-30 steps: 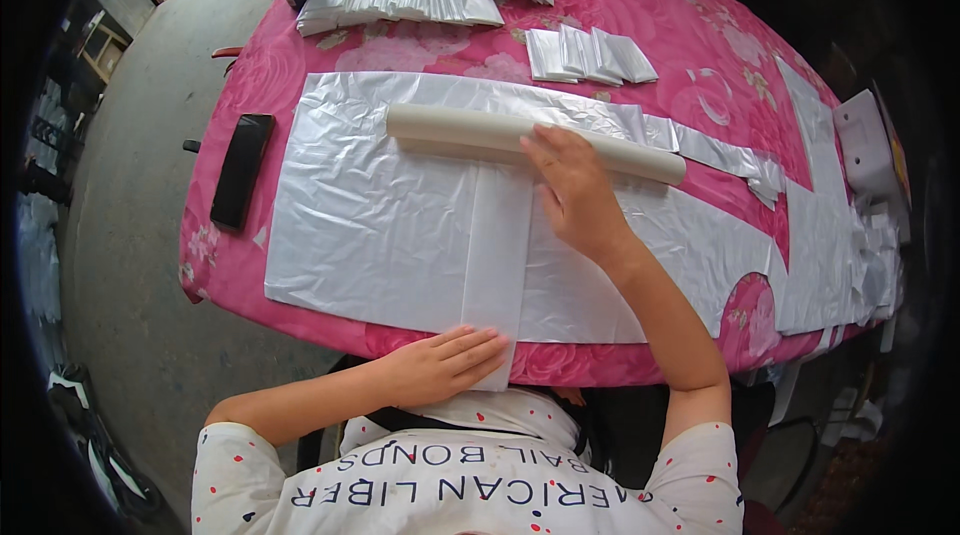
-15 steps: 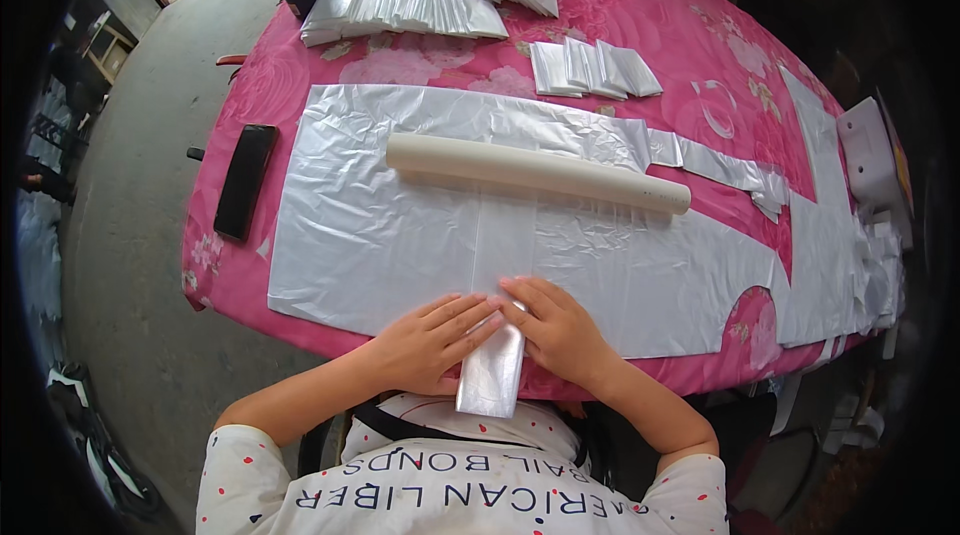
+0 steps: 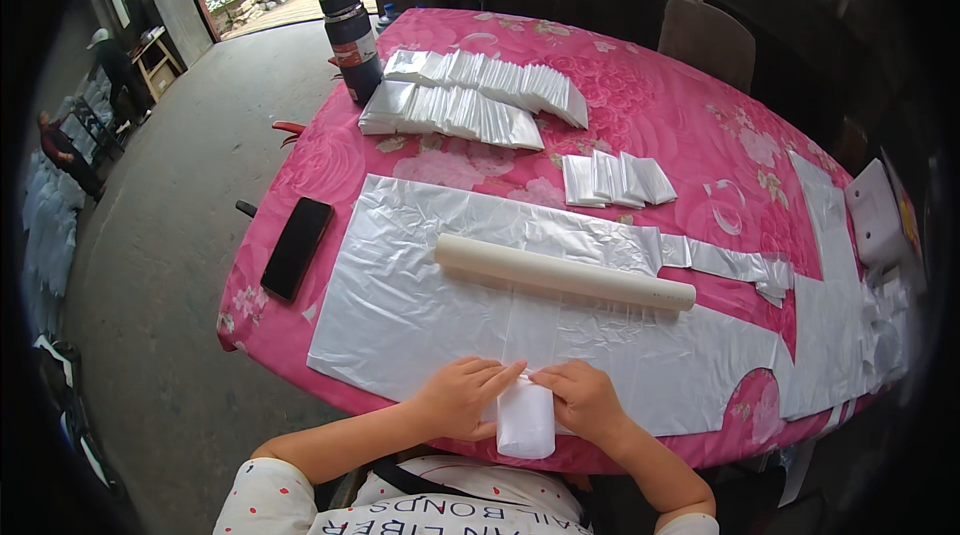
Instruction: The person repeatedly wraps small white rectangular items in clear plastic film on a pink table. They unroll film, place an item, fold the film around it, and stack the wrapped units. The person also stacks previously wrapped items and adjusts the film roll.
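A folded piece of white plastic film (image 3: pixel 526 423) lies at the table's near edge, its lower end reaching over the edge. My left hand (image 3: pixel 465 397) is closed at its left side, fingertips at the far end. From the right, my right hand (image 3: pixel 582 401) pinches the same folded film, its thumb and fingers near my left fingertips. Just beyond both hands spreads a stack of silvery-white flat plastic bags (image 3: pixel 400 315) with curved cutouts. A long off-white tube (image 3: pixel 565 273) rests across these bags.
Two rows of folded plastic packets (image 3: pixel 465 115) stand far left, with a smaller group (image 3: pixel 617 180) nearer. A dark bottle (image 3: pixel 352 45) and a black phone (image 3: pixel 297 249) are on the pink floral tablecloth (image 3: pixel 640 75). At right sits a white box (image 3: pixel 880 215). Two people (image 3: pixel 118 70) stand far left.
The view has tilted up, showing the doorway and people. The folded film now looks shorter and wider, and my fingers have shifted from lying over it to gripping around its far end.
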A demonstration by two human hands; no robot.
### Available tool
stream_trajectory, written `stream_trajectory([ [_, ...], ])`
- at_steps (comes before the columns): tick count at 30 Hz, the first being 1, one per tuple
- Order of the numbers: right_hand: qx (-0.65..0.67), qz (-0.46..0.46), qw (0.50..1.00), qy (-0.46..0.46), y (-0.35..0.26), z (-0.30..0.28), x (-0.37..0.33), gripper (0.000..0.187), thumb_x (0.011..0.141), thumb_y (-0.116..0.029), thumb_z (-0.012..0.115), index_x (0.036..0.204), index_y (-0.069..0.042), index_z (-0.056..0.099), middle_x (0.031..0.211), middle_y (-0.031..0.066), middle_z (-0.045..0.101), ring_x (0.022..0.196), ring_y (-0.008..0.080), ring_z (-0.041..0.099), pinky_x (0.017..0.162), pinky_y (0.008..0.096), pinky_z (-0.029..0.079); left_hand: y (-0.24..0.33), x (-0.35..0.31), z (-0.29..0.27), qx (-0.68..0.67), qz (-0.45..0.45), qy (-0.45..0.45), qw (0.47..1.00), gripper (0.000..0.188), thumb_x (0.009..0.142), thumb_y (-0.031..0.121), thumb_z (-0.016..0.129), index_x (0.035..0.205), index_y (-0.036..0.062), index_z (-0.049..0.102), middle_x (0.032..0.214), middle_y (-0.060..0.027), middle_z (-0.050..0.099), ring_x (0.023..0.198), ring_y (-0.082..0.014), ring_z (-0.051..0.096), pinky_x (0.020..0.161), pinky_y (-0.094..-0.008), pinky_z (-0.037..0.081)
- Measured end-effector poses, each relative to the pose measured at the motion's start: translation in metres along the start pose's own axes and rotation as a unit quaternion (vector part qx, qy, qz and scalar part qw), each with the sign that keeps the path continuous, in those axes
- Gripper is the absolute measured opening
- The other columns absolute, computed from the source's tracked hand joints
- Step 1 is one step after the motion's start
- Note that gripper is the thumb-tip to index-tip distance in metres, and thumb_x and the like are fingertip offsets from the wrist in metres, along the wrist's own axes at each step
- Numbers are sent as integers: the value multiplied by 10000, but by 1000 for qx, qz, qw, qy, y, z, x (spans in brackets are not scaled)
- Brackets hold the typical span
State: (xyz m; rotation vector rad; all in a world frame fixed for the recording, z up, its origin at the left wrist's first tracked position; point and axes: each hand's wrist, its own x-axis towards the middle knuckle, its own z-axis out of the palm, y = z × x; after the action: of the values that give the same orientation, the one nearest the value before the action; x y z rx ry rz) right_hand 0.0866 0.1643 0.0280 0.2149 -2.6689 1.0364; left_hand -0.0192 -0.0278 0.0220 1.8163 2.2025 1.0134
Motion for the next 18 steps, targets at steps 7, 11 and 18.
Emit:
stream_trajectory([
  [7, 130, 273, 953, -35, 6, -4, 18, 164, 791, -136, 597, 851, 6, 652, 638, 135, 618, 523, 245, 583, 530, 323, 448, 2, 16, 2, -64, -194, 19, 979, 484, 776, 210, 636, 1197, 8, 508, 805, -125, 647, 691, -290, 622, 644, -368, 486],
  [11, 183, 377, 906, -60, 6, -8, 32, 247, 804, -198, 606, 821, 45, 644, 609, 118, 619, 530, 161, 601, 516, 277, 446, -7, 25, 9, -106, -249, 75, 960, 462, 788, 154, 650, 1192, -15, 504, 656, -114, 627, 545, -242, 603, 532, -330, 472],
  [18, 214, 443, 862, -120, 7, -17, 48, 262, 808, -205, 602, 789, 54, 636, 611, 98, 623, 543, 138, 629, 512, 259, 459, -7, 35, 0, -127, -324, 42, 937, 577, 769, 73, 652, 1282, -35, 412, 1042, -177, 598, 716, -232, 614, 621, -324, 491],
])
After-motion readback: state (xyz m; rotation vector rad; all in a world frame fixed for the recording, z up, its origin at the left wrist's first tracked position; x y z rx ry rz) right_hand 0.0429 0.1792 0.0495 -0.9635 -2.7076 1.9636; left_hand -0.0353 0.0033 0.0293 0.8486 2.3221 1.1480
